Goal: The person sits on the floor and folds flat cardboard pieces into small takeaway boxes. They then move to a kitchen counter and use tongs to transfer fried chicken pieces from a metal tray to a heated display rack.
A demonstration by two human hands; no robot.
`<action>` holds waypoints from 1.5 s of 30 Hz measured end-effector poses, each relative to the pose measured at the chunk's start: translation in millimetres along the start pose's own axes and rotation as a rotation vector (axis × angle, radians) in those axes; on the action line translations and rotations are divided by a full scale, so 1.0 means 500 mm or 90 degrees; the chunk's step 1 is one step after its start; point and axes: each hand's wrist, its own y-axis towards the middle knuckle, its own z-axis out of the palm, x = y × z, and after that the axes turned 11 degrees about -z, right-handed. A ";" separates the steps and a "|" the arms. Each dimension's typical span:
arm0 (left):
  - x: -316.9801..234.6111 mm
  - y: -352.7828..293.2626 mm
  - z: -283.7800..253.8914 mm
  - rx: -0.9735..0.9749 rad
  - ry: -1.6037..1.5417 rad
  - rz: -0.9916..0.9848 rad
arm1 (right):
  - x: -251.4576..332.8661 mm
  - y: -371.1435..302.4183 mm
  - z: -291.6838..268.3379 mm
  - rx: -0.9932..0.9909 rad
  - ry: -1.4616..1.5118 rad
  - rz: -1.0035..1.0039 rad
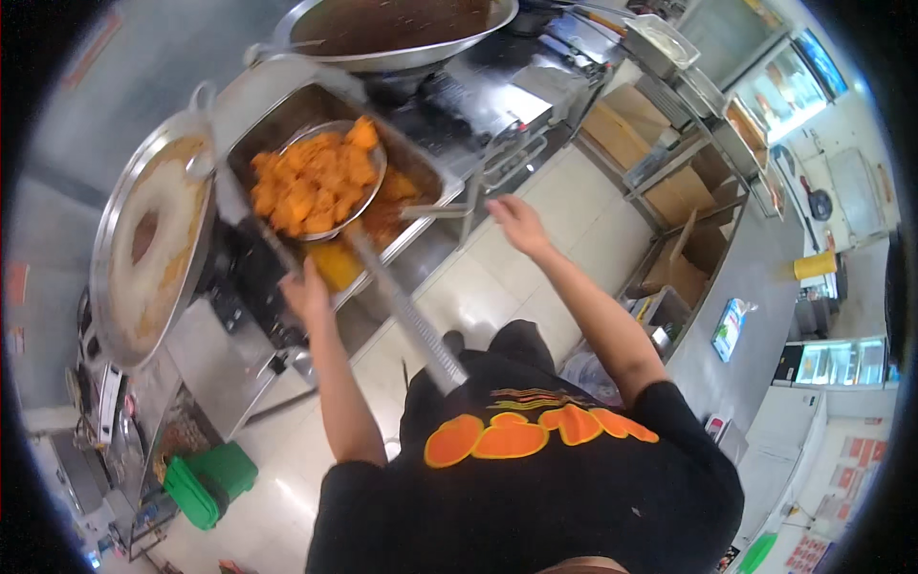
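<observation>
A long-handled strainer [381,182], heaped with orange fried chunks [316,182], rests in a deep rectangular steel pan [442,182]. Its perforated handle [406,311] slants back toward my body. Orange-brown sauce or oil shows in the pan around the strainer. My left hand [308,295] is closed at the pan's near left corner, thumb by the rim; its fingertips are partly hidden. Off the pan's right side, my right hand [521,228] is in the air with fingers extended and nothing in it. Between that hand and the pan is a bent grey metal bar [445,210].
A large wok of foamy oil [191,230] stands left of the pan. Another wok of dark liquid [402,24] is beyond it. Shelves with cardboard boxes [679,191] and a steel counter [708,354] line the right. A green bin [210,483] stands lower left.
</observation>
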 end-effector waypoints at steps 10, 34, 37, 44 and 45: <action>-0.042 -0.088 -0.014 -0.006 0.124 0.116 | -0.499 0.504 -0.220 -0.129 -0.265 0.012; -0.157 -0.217 0.010 -0.158 0.120 0.024 | -0.425 0.608 -0.230 0.040 0.093 0.091; -0.098 -0.193 0.005 -0.161 0.122 0.007 | -0.217 0.482 -0.106 0.036 0.213 0.028; -0.099 -0.189 0.009 -0.166 0.107 0.038 | -0.042 0.531 0.193 0.253 0.549 0.264; -0.114 -0.187 0.003 -0.162 0.093 0.041 | -0.041 0.551 0.223 0.262 0.586 0.288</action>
